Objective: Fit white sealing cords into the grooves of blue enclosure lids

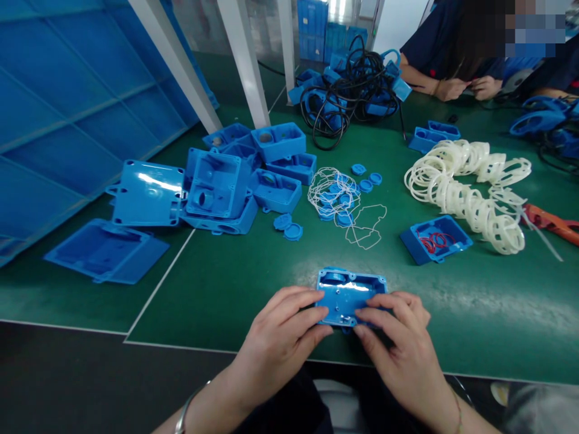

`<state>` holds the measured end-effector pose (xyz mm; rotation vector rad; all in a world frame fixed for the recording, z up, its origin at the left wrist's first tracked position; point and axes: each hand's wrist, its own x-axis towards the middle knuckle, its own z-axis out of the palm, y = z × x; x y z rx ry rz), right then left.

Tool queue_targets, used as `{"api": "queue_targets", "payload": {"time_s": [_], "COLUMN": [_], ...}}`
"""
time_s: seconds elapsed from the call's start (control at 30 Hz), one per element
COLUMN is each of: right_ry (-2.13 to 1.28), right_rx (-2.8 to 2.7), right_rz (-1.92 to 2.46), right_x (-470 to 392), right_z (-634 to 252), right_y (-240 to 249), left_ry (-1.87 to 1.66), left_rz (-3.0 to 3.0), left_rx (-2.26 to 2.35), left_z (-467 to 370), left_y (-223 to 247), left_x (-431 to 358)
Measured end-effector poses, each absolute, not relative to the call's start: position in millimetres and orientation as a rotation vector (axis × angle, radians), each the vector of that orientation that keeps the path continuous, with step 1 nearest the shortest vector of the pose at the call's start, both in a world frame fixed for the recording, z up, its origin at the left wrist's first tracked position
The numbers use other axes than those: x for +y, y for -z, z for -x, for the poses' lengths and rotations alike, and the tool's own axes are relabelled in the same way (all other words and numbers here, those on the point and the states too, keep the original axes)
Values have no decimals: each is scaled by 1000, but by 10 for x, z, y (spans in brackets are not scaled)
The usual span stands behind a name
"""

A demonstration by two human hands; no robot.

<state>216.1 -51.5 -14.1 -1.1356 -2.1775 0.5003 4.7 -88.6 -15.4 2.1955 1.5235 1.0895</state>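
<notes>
The open blue box [347,297] at the lower centre of the frame looks like light, stiff moulded plastic, probably a little slick, and best taken by its end walls; it lies between the two hands, the left hand [284,334] gripping its left end, the right hand [402,337] grasping its right end, though whether its base touches the green table [212,307] is hard to tell

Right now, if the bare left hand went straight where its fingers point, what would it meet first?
The left hand would probably first meet the open, blue, rectangular plastic box it touches.
</notes>
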Motion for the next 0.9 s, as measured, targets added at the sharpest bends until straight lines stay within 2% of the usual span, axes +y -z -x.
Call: {"api": "queue_targets", "payload": {"time_s": [0.37, 0.57, 0.77, 0.9], "right_ry": [-290, -345, -144, -67], "right_rx": [-2198, -2219, -2292, -2355], "right_rz": [982, 982, 939, 884], "right_x": [-605, -614, -638, -631], "right_z": [-2163, -2219, -2276, -2275], "right_y": [263, 274, 320, 327], "left_ry": [-1191, -946, -670, -616], "left_rz": [-2267, -2618, -2812, -2862], "left_rx": [1565, 1605, 1571, 1551], "left_z": [-63, -12, 11, -5], "left_y": [250, 265, 200, 162], "left_x": [-1040, -1112, -1158, -1139]}}
